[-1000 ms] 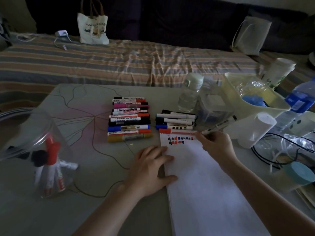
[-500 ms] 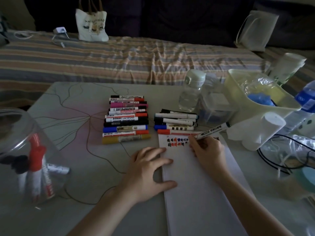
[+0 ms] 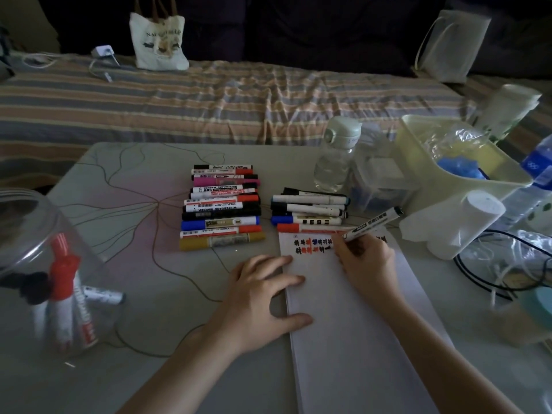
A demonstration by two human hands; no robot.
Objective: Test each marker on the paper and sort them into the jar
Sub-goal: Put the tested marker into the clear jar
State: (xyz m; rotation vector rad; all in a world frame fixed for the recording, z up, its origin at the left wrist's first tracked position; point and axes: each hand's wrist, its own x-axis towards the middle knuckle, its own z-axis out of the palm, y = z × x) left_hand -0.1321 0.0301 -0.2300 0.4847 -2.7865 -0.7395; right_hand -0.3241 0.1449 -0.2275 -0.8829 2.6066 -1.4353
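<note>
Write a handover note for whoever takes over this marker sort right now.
Right hand grips a black-ended marker, tip on the paper, at the rows of test marks.
Left hand lies flat, pressing on the paper's left edge.
Done: a few markers stand in the jar.
Left: a big pile and a smaller pile beyond the paper, plus the marker in hand.

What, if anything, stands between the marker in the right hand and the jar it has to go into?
The left hand and its forearm, resting on the paper's edge, lie across the direct line from the marker in the right hand to the jar. The bare table beyond shows nothing else.
</note>
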